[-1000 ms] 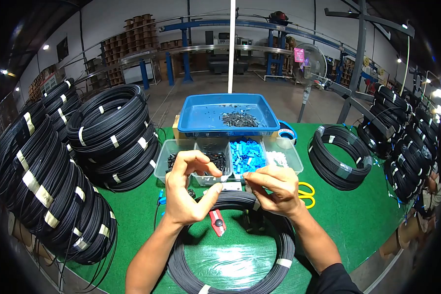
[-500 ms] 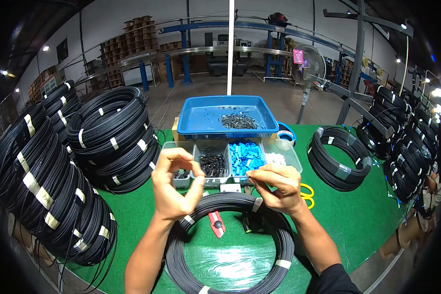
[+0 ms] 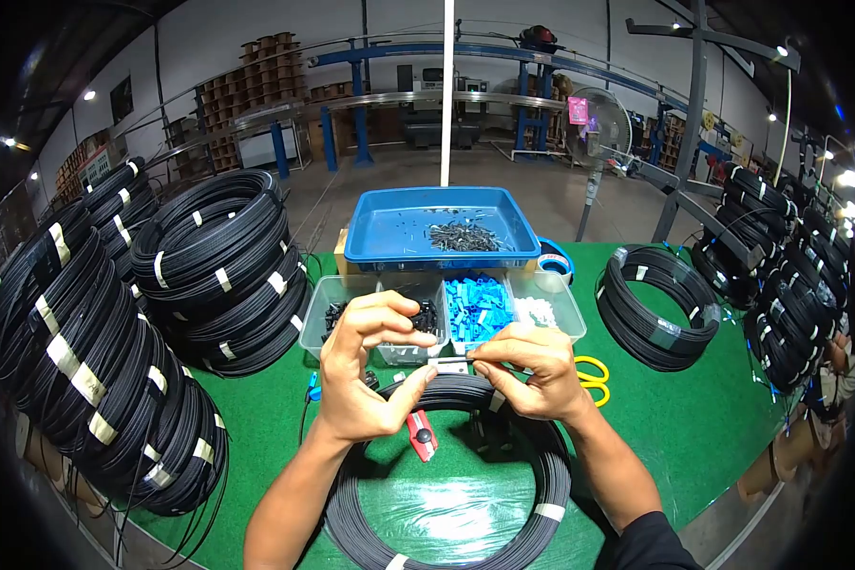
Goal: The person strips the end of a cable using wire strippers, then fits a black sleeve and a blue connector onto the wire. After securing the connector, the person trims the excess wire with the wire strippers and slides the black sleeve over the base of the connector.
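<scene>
Cable end [image 3: 453, 359] is held out leftward from the right hand [image 3: 537, 369], above the far side of the coil [image 3: 557, 475]. Compared with half a second ago, the left hand [image 3: 363, 372] has been brought closer to the right, and a thin dark length, not made out then, is now exposed between the two. By this, the work seems to be gathered at one spot, with both hands set about the same tip. It is pinched between right thumb and fingers; the left thumb and fingers are spread around it, and whether it is touched by them cannot be told.

Slim, dark strands are bundled into a round ring, bound with pale tape [image 3: 549, 511]. Inside it, a red tool [image 3: 422, 439] with a round black knob is laid on the green mat [image 3: 674, 427], which is glossy there. Beyond, angular blue clips [image 3: 478, 304], black pieces [image 3: 428, 317] and small white pieces [image 3: 535, 311] are kept apart in a clear plastic box [image 3: 566, 309]. Behind it, a shallow blue tray [image 3: 385, 217] is strewn with dark scraps [image 3: 464, 237].
</scene>
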`<action>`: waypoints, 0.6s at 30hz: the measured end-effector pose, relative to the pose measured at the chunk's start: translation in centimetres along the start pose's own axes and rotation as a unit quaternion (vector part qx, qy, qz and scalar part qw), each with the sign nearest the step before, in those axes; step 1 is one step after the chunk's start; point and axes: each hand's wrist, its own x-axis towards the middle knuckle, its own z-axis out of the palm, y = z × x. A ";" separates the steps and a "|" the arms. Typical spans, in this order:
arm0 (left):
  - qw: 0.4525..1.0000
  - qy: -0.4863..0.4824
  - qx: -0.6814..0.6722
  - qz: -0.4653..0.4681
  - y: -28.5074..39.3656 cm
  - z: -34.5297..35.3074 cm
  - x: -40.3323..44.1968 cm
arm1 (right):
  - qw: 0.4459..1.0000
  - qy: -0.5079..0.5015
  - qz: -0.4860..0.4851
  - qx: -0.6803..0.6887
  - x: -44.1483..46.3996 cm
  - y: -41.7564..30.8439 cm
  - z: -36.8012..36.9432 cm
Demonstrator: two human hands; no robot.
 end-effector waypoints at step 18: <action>0.998 0.020 0.055 0.031 -0.6 -2.1 0.4 | 0.963 0.002 0.235 0.129 -0.3 0.4 -0.8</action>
